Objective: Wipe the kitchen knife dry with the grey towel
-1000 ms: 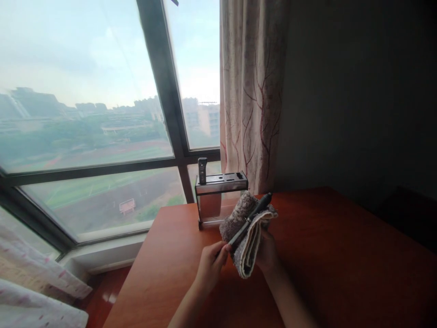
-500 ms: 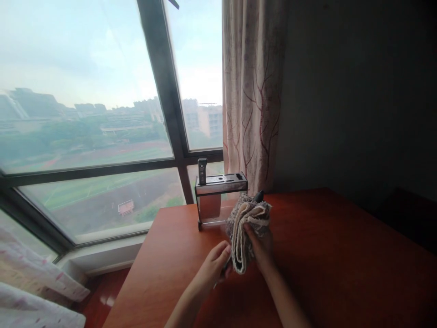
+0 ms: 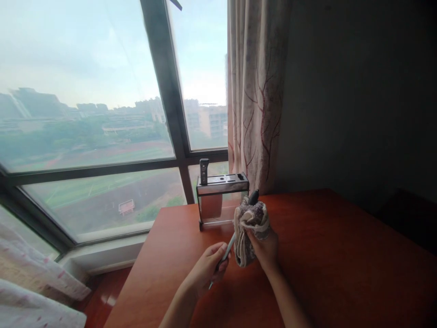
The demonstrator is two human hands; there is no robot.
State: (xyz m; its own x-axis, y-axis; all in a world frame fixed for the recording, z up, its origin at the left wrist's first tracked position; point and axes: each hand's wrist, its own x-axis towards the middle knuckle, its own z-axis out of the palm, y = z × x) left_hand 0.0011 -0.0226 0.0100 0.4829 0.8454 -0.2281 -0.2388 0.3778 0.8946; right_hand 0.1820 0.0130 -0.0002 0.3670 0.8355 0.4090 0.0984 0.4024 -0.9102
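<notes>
My left hand (image 3: 212, 264) is closed around the lower part of a slim sharpening steel (image 3: 231, 243), whose thin tip pokes out below the fingers. Its black handle (image 3: 253, 197) shows beyond the top of a folded grey-and-cream towel (image 3: 243, 246). The towel hides the stretch in between. My right hand (image 3: 266, 246) grips the towel from the right, thumb on the near folds, and bunches it around the steel. Just behind stands a clear-sided knife block (image 3: 223, 183) with a black-handled knife (image 3: 204, 171) upright in its left slot.
The reddish-brown wooden table (image 3: 317, 255) spans the front. Large windows (image 3: 92, 114) lie to the left and ahead. A patterned curtain (image 3: 256, 91) hangs behind the knife block, and another curtain (image 3: 41, 278) hangs at lower left.
The towel is bunched tighter and turned around the steel. More of the metal shows between the towel and my left hand, which has moved slightly down and left. The view has shifted slightly.
</notes>
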